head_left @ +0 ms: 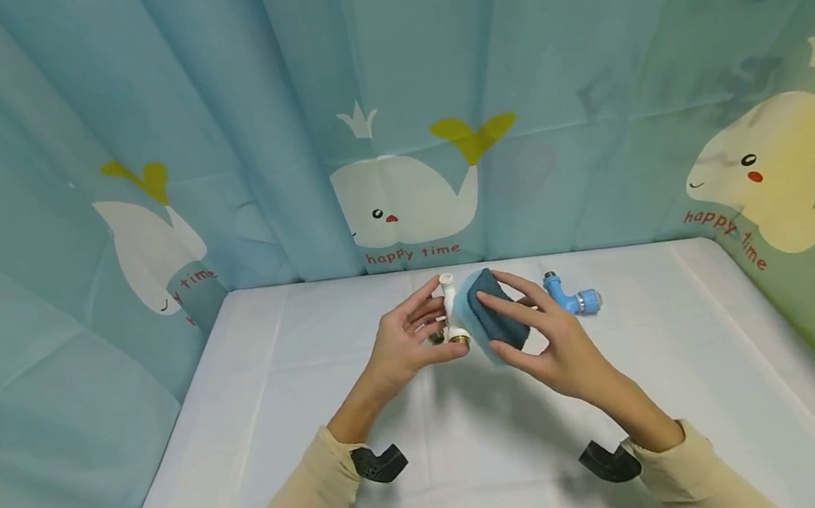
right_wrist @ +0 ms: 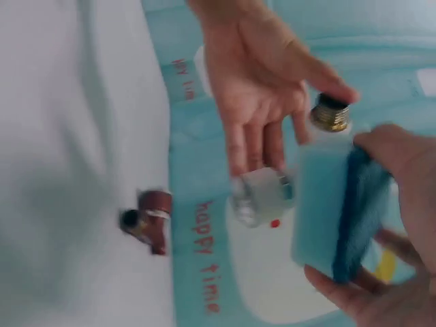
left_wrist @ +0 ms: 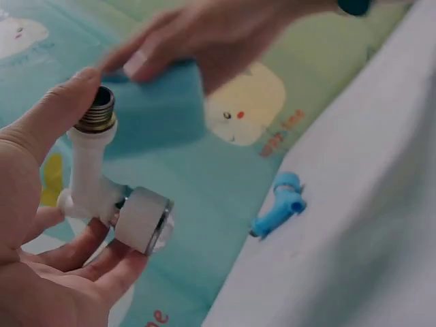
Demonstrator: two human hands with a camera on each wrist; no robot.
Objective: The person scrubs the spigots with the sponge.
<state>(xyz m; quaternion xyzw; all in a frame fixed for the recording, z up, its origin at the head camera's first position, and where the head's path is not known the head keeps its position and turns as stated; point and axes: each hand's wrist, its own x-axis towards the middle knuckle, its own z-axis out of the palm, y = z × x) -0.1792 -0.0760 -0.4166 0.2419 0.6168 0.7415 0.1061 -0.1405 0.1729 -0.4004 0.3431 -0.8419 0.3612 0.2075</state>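
My left hand holds up a white plastic angle valve with a brass threaded end and a round knob. The thumb lies at the threaded end, and the fingers support the body and knob. In my right hand is a two-layer sponge, light blue with a dark blue scouring side. Thumb and fingers grip it by its edges. The light blue face is right at the valve and covers part of its body in the right wrist view.
A blue angle valve lies on the white table, behind and right of the hands. To the left lies a dark red valve, seen in the right wrist view. A whale-printed curtain borders the table at the back and sides.
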